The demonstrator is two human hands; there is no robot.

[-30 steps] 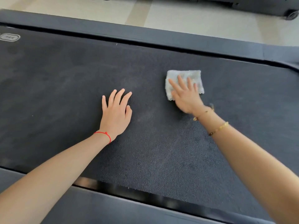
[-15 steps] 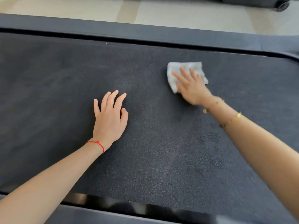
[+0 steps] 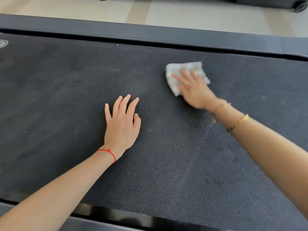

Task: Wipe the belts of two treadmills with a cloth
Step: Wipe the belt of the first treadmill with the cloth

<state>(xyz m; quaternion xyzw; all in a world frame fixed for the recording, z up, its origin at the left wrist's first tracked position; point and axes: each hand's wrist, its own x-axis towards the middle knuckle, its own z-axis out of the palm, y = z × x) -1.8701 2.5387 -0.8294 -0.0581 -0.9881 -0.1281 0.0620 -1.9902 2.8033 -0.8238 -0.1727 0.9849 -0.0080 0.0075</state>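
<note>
A dark textured treadmill belt (image 3: pixel 70 90) fills most of the view. A small folded white cloth (image 3: pixel 173 80) lies on it toward the far right side. My right hand (image 3: pixel 193 90) presses flat on the cloth with straight, spread fingers and looks motion-blurred. My left hand (image 3: pixel 122 124) rests flat on the bare belt near the middle, fingers straight, a red string at the wrist. Gold bracelets sit on my right wrist.
The grey far side rail (image 3: pixel 150 33) runs along the belt's far edge, and the near rail (image 3: pixel 93 224) along the bottom. Beyond lies pale floor (image 3: pixel 200 14), with part of another black machine and its wheel (image 3: pixel 300 5) at the top right.
My right hand with the cloth slid a short way toward the far rail and turned slightly. My left hand stayed flat on the belt; the camera shifted a little.
</note>
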